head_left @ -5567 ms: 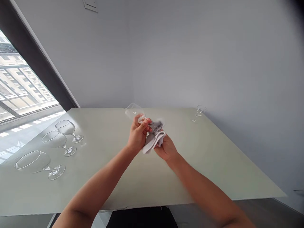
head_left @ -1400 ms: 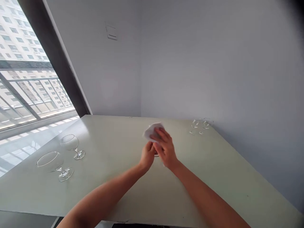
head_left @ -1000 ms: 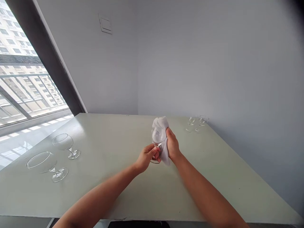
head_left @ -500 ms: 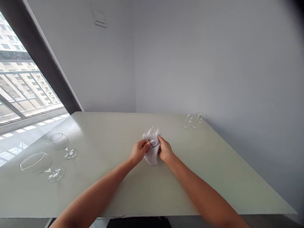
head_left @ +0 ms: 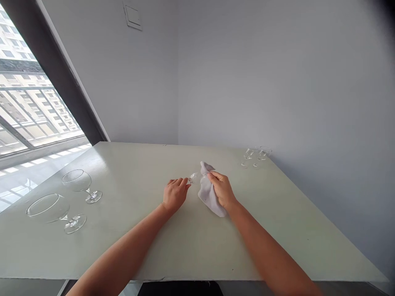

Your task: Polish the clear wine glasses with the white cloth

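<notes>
Near the middle of the table, my left hand grips a clear glass by its stem end, the bowl pointing right. My right hand pinches a pale cloth that hangs down beside the glass. Part of the cloth lies at the glass's right end, and the rim there is hidden. The base of the glass is covered by my left fingers.
Two large stemmed glasses stand on the table at the left. Two smaller glasses stand at the back right, near the wall. A window is at the far left.
My left hand has moved slightly left and turned over at the glass's stem end. My right hand has shifted right with the cloth, which now hangs off to the right, exposing the bowl.
</notes>
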